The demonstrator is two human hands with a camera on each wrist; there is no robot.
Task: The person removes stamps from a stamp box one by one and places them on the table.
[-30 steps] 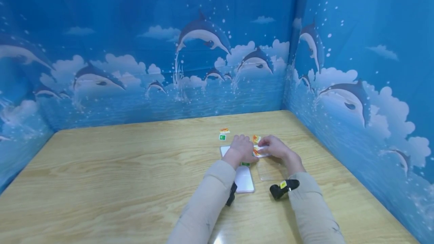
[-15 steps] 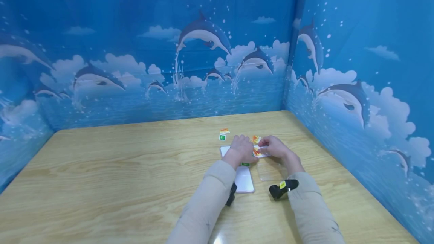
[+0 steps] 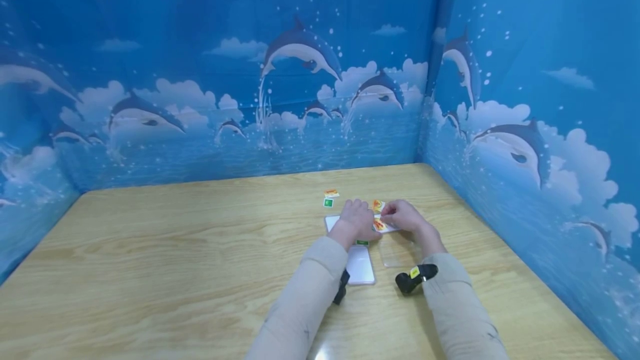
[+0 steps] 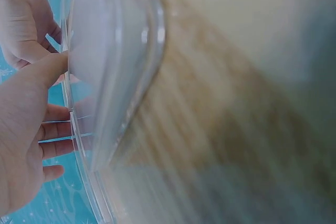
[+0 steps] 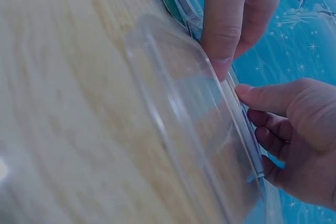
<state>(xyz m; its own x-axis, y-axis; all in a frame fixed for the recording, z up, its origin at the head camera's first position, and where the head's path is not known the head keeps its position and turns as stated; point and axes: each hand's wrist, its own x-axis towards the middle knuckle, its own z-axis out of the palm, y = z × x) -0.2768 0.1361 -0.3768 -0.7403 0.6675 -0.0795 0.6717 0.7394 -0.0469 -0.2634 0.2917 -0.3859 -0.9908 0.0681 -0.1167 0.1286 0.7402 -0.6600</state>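
My left hand (image 3: pixel 356 218) lies over a white tray (image 3: pixel 331 222), its thumb tip reaching the near left edge of an orange-and-white card (image 3: pixel 379 224). In the left wrist view, that hand's fingers (image 4: pixel 56 129) are fairly straight and spread. At the card's right side, my right hand (image 3: pixel 404 216) brings thumb and index together at its upper edge. The right wrist view has the right thumb (image 5: pixel 257 95) against the card's thin edge, other fingers curled behind. In front of the card lies a clear plastic cover (image 3: pixel 397 251). What the right fingertips pinch is mostly hidden.
A second white tray (image 3: pixel 361 265) lies nearer, with a green piece (image 3: pixel 362 242) at its far end. Beyond the hands lie another orange card (image 3: pixel 378 205), a small green card (image 3: pixel 328 203) and an orange strip (image 3: pixel 331 193). Dolphin-print curtains (image 3: pixel 225 143) border the wooden table.
My right thumb has drawn back from the card's face toward its upper edge, baring more of the orange print. The left hand has kept its place.
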